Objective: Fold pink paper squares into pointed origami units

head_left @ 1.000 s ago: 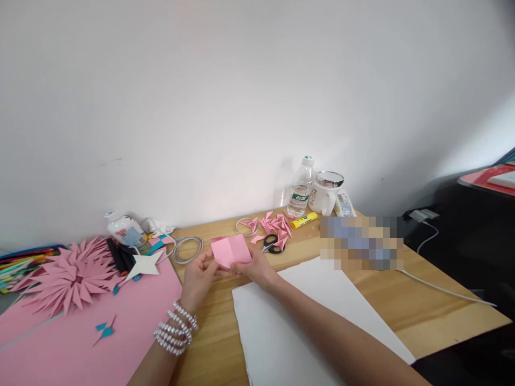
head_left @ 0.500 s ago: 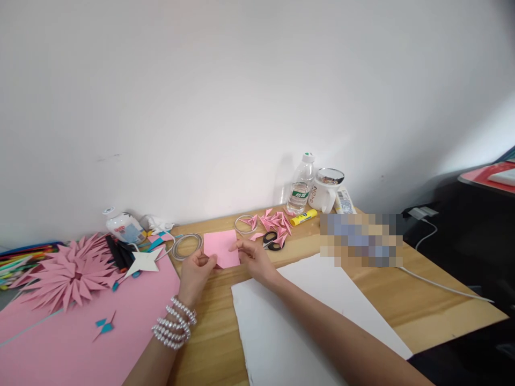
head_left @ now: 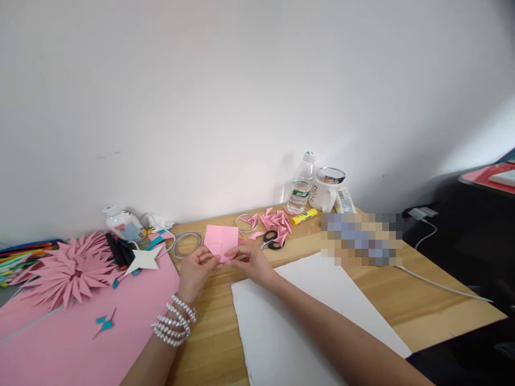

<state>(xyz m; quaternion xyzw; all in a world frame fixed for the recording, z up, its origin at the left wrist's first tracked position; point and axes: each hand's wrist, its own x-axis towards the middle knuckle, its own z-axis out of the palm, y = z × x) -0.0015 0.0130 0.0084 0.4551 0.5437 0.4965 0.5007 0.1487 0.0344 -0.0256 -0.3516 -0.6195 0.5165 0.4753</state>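
- The left hand [head_left: 196, 269] is pinching the lower left edge of a small pink paper square [head_left: 221, 240], its fingers [head_left: 209, 257] closing on the sheet from below.
- The right hand [head_left: 251, 262] is gripping the same square at its lower right edge, with its fingers [head_left: 235, 250] pressing on the paper's front face.
- The pink paper square is standing tilted up just above both sets of fingers, off the tabletop [head_left: 406, 300], showing fold creases.
- A beaded bracelet [head_left: 174, 326] is sitting on the left wrist, below the fingers.
- A large white sheet [head_left: 306, 321] is lying under the right forearm, below and to the right of the fingers.
- Scissors [head_left: 271, 241] and a heap of folded pink pieces [head_left: 276, 221] are lying just beyond the right fingers.
- A coil of wire [head_left: 186, 244] is resting just beyond the left fingers.
- A big pink sheet [head_left: 80, 338] is lying to the left of the left fingers.
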